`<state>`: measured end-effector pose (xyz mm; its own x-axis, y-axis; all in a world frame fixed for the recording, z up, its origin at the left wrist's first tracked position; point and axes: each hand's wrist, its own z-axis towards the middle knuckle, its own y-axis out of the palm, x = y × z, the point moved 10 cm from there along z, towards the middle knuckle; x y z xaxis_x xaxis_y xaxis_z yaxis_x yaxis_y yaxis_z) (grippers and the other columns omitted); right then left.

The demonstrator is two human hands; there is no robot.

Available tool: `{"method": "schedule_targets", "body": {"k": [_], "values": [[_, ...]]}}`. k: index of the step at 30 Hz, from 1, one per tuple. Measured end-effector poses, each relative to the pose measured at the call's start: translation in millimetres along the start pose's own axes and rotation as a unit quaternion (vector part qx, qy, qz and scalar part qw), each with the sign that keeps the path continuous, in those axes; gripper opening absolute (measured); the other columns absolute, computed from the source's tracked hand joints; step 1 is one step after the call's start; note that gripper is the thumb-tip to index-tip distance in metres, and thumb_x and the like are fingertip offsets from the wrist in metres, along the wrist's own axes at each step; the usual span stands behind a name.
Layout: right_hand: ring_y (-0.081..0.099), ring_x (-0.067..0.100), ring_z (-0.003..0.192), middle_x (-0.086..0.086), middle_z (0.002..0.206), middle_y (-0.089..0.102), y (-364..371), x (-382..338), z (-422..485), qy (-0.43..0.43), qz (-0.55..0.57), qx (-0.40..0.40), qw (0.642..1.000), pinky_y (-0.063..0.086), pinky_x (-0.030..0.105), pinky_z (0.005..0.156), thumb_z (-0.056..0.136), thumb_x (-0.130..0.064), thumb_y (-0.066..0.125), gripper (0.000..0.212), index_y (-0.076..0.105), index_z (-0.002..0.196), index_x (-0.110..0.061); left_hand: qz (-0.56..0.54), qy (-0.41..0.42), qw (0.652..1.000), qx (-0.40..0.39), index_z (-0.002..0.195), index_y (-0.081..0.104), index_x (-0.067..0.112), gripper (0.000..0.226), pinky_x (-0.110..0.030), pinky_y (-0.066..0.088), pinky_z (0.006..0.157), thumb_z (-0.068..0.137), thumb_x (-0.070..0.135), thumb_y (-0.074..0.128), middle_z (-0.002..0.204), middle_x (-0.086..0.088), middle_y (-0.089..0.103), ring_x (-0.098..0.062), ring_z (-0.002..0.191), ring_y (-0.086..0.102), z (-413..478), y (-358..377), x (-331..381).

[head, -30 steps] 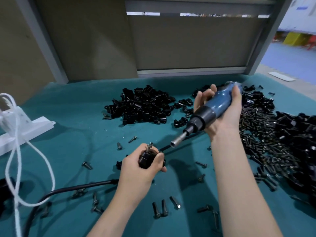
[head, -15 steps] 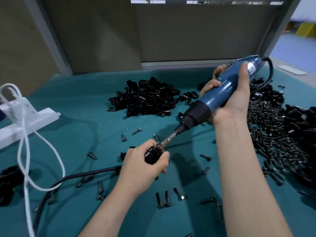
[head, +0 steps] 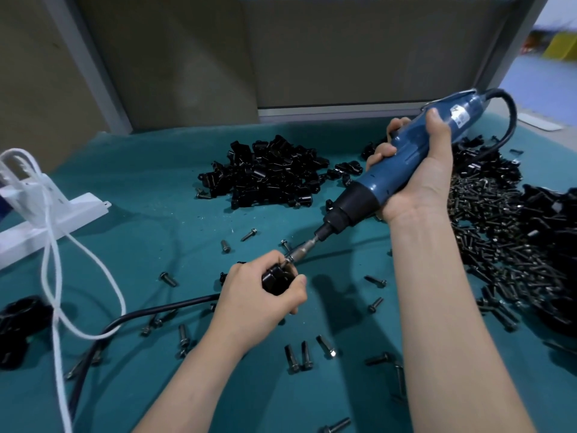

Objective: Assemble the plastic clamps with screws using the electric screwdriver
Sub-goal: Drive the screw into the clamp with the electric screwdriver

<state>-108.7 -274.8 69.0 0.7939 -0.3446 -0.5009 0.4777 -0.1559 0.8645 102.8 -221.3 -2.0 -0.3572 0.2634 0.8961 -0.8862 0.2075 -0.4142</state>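
Bit's landed! The right hand (head: 418,179), wrapped round the electric screwdriver (head: 406,170), has swung it down onto the screw (head: 288,260) atop the clamp (head: 276,278), gripped in the left hand (head: 259,295). Driving looks imminent.

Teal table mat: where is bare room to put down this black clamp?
Bare: the teal mat between the white plastic stand and the back pile of black plastic clamps. Crowded: the right side, under the heap of dark metal screws; loose screws dot the front.

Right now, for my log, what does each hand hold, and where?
Left hand: black clamp, around its body. Right hand: electric screwdriver, by its blue barrel.
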Motion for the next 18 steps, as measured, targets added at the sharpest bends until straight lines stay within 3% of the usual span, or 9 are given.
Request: {"method": "schedule_targets", "body": {"k": [4, 18], "values": [[0.046, 0.008, 0.045, -0.005, 0.076, 0.062, -3.9, 0.3, 0.1, 0.003, 0.011, 0.01, 1.0, 0.042, 0.02, 0.045, 0.091, -0.036, 0.059, 0.021, 0.053, 0.088, -0.016, 0.004, 0.004, 1.0, -0.011, 0.072, 0.058, 0.028, 0.023, -0.018, 0.045, 0.047, 0.065, 0.049, 0.056, 0.051, 0.001, 0.065, -0.009, 0.044, 0.055, -0.9, 4.5, 2.5], [0.045, 0.005, 0.044, -0.007, 0.076, 0.058, 0.2, 3.0, -2.2, 0.017, 0.015, -0.02, 1.0, 0.042, 0.018, 0.046, 0.092, -0.033, 0.054, 0.017, 0.052, 0.086, -0.017, 0.009, 0.011, 1.0, -0.024, 0.07, 0.058, 0.024, 0.014, -0.023, 0.048, 0.047, 0.07, 0.039, 0.06, 0.05, 0.0, 0.063, -0.018, 0.047, 0.059, -2.5, 9.9, 5.0]]}}
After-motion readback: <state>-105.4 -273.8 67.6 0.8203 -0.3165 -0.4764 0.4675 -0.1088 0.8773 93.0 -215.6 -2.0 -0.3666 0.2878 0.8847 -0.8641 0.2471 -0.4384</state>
